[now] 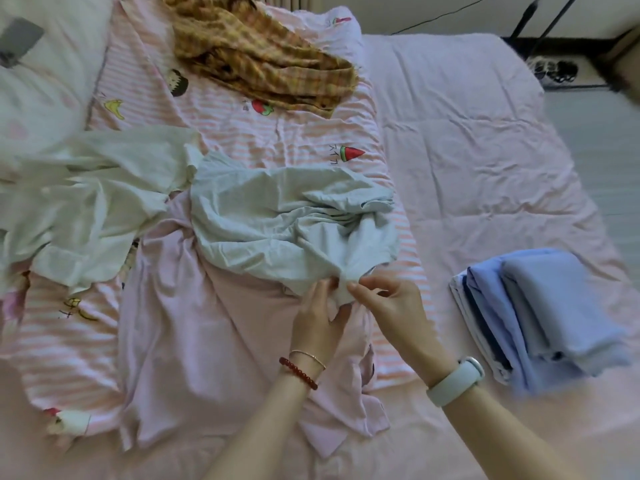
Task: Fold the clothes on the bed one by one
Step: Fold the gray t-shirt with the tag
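Note:
A crumpled pale blue-grey garment (277, 220) lies in the middle of the bed. My left hand (317, 320) and my right hand (384, 306) both pinch its near edge, side by side. Under it spreads a light pink garment (214, 341), unfolded and wrinkled. A pale green-white shirt (93, 209) lies loose at the left. A yellow-brown checked garment (263, 60) is bunched at the far side. A stack of folded blue clothes (540, 317) sits at the right.
The bed has a plain pink sheet (485, 150) on the right and a pink striped quilt with fruit prints (277, 133) on the left. A white pillow (45, 81) lies at the far left. Floor and a dark stand show at the far right.

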The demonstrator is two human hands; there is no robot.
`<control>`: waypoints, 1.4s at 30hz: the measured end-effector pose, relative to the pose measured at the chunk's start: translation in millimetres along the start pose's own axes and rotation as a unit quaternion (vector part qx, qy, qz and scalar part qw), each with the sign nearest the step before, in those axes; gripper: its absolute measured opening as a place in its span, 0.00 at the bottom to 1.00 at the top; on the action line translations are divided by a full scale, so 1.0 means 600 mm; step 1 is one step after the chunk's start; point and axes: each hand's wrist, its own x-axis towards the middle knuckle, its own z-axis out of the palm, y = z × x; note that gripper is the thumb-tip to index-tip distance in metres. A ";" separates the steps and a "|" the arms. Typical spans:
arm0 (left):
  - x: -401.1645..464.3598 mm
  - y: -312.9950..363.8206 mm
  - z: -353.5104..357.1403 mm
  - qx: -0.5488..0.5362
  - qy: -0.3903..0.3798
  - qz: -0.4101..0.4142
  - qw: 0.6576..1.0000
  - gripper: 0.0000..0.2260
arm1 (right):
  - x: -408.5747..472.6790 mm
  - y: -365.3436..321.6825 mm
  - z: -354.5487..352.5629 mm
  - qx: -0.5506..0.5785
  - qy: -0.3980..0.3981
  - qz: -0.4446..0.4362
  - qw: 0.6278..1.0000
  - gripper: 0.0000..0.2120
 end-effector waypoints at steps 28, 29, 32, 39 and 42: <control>-0.117 -0.006 -0.339 -0.109 0.088 -0.077 0.987 0.08 | -0.045 0.032 0.114 -0.274 -0.105 -0.247 0.923 0.12; -0.124 -0.012 -0.340 -0.083 0.090 -0.077 0.990 0.07 | -0.060 0.028 0.102 -0.272 -0.095 -0.230 0.930 0.12; -0.147 -0.015 -0.341 -0.015 0.074 -0.070 0.995 0.04 | -0.102 0.012 0.066 -0.247 -0.071 -0.197 0.946 0.09; -0.214 0.044 -0.363 0.069 0.113 0.084 0.988 0.08 | -0.182 -0.058 -0.022 -0.210 0.028 -0.324 0.922 0.08; -0.235 0.096 -0.355 0.070 0.182 0.124 0.973 0.08 | -0.213 -0.083 -0.047 -0.166 0.112 -0.316 0.927 0.09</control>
